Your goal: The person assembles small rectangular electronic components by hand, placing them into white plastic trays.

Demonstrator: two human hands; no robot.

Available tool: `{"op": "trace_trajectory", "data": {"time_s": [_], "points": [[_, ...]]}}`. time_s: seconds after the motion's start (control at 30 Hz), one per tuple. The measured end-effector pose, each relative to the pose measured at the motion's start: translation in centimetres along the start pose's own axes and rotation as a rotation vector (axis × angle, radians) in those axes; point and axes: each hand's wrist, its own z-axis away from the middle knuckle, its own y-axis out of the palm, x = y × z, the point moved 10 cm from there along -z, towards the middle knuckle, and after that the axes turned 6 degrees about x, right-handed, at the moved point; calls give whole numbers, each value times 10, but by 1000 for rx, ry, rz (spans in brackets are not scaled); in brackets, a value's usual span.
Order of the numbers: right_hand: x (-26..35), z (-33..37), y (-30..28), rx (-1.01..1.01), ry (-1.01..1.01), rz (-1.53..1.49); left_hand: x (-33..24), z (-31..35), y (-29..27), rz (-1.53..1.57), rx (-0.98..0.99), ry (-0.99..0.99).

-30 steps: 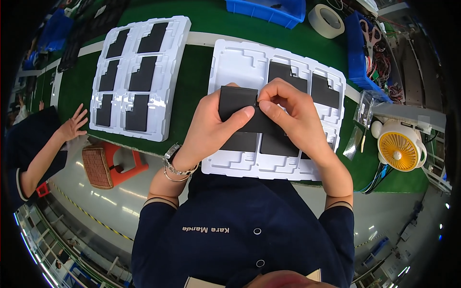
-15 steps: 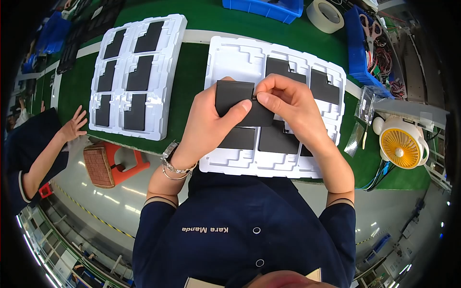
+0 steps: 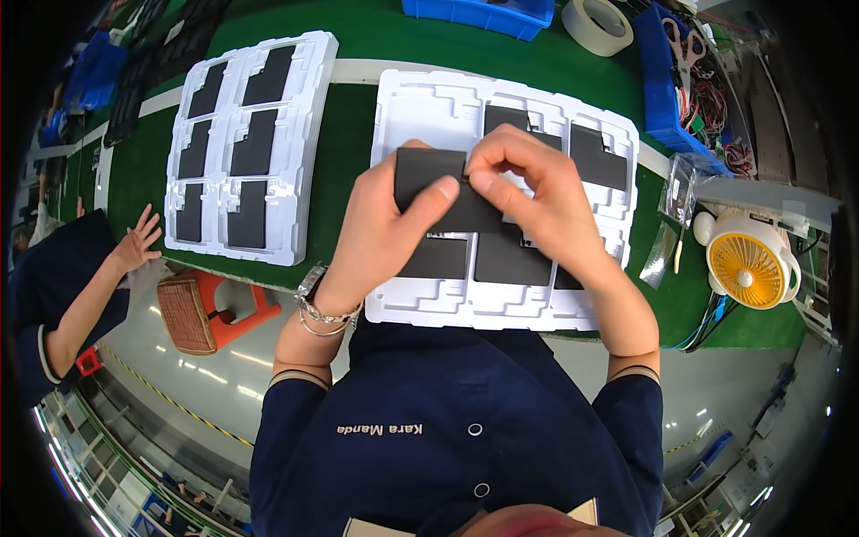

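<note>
A flat black notched piece point(image 3: 429, 170) is held up over the white tray point(image 3: 420, 309) in front of me. My left hand point(image 3: 380, 210) grips it from the left, the thumb lying across its face and the fingers behind it. At the notch, my right hand point(image 3: 528, 188) is closed in a pinch on the piece's edge; its fingertips cover whatever small part is there. Several similar black pieces, such as one at the right point(image 3: 598, 159), lie in the tray's pockets. The tray's far left pocket shows bare white plastic.
A stack of white trays point(image 3: 309, 179) with black pieces stands at left. A co-worker's hand point(image 3: 136, 243) rests by the table edge. On the right are a blue bin point(image 3: 658, 98) with scissors and wires, a tape roll point(image 3: 598, 27) and a small fan point(image 3: 747, 268).
My view has shifted slightly, so the tray and both hands sit a little further left. My left thumb has drawn back a little on the black piece; the right hand still pinches at the notch.
</note>
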Motion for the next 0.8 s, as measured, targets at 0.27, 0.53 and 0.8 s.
{"op": "trace_trajectory", "data": {"time_s": [0.27, 0.53, 0.8], "points": [[-26, -10, -41, -175, -12, 1010, 0, -29, -37, -517, -180, 47], [-26, -5, -53, -95, 271, 443, -7, -33, -27, -986, -257, 307], [12, 6, -55, -273, -39, 279, 5, -40, -20, -1017, -104, 305]]}}
